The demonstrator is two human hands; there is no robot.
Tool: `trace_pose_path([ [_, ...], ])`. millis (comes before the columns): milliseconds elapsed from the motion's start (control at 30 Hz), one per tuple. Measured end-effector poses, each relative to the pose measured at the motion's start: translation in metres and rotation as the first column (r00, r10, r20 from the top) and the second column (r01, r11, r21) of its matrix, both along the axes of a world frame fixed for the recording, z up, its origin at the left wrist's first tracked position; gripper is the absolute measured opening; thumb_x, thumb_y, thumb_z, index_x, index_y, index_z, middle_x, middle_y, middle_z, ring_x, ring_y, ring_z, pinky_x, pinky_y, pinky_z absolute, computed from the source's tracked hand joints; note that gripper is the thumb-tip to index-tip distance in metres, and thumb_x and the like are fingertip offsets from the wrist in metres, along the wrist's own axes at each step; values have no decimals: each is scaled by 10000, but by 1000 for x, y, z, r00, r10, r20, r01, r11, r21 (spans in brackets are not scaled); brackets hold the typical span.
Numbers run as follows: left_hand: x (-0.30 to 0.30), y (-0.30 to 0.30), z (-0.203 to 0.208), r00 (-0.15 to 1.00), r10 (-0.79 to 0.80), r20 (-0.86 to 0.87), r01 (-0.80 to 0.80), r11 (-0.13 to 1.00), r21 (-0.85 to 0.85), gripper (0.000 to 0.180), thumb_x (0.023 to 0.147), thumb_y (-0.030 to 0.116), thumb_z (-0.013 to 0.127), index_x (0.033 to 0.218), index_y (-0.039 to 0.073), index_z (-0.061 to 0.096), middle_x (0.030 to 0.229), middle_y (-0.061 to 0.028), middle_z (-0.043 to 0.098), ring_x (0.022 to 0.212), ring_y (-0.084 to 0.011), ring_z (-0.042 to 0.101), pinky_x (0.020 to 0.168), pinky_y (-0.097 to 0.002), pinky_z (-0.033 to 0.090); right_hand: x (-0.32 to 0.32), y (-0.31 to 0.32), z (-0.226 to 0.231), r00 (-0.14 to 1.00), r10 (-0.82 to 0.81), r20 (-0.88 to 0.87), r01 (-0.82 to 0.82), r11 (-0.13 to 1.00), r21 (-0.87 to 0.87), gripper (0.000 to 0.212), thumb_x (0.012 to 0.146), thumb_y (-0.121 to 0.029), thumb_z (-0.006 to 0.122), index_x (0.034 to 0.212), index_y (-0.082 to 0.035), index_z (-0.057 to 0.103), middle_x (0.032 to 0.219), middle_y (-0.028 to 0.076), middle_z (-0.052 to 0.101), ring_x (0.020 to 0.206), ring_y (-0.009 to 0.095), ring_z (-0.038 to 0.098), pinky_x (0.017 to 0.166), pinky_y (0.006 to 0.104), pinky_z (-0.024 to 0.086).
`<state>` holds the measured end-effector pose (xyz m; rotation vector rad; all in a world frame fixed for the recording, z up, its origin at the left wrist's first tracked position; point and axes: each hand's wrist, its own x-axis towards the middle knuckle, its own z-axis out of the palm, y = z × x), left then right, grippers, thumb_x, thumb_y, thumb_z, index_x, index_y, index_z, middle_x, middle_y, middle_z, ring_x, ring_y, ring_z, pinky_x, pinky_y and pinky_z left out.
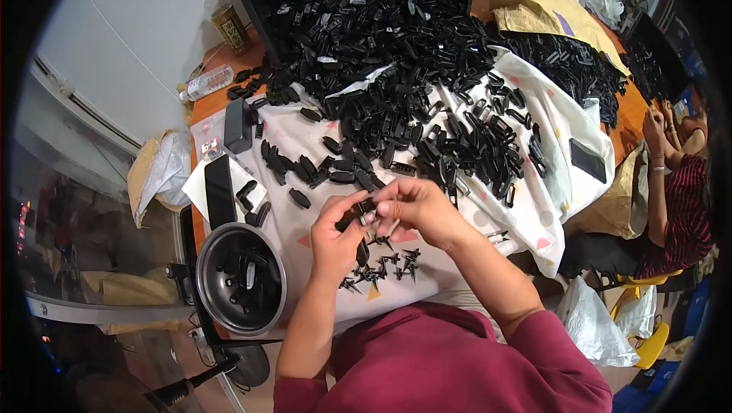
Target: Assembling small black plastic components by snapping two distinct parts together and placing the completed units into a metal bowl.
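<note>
Over the near part of the cloth-covered table, my left hand [339, 228] pinches a small black plastic part [364, 205], its kind partly hidden by the fingers. My right hand [418, 212] meets it from the right, thumb and fingertips closed at the same part; whatever else they grip is too small to make out. Just below the hands lies a loose group of small dark pointed pieces [389, 266]. Beyond them, many black oval plastic parts [358, 161] are scattered on the white cloth [286, 127], rising to a large heap [374, 32] at the back.
A metal bowl [204, 291] with black parts stands at the left, near a dark phone-shaped slab [219, 192] on white paper. Bottles [210, 83] are at the far left. Another phone [588, 160] lies right, below a brown paper sack [534, 1]. A person in a striped shirt [682, 215] sits at the right.
</note>
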<state>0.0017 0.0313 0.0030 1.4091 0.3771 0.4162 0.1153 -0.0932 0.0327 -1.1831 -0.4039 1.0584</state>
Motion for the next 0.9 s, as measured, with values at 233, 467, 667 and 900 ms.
trace_pose_path([
  [233,-2,-2,9,989,-2,150,-79,844,530,364,696,-10,697,1045,-5,594,963,-67,579,698,-85,520,600,-208,455,-4,-11,3,990,-76,-116,89,990,112,161,838,-144,593,895,-3,539,703,56,590,568,137,606,468,228,494],
  [467,-7,-7,19,971,72,227,-207,726,656,303,631,19,752,897,-3,609,853,-87,639,724,-149,592,617,-260,479,1,-16,14,1000,8,-3,-9,995,-96,157,829,-140,604,812,0,534,630,64,579,485,139,581,402,230,469],
  [667,-10,-4,48,990,-22,141,-109,521,847,281,605,35,759,848,16,619,830,-142,633,716,-243,624,614,-293,490,-5,-20,13,990,-30,139,38,997,-61,142,837,-122,593,801,-4,521,624,73,586,478,127,573,395,222,451],
  [900,-10,-18,18,996,38,78,-55,971,232,300,696,66,718,974,18,615,849,-61,640,629,-117,573,542,-229,455,-17,-23,10,991,-72,110,82,992,-94,190,827,-165,613,862,-8,512,638,64,586,476,116,559,397,225,430],
])
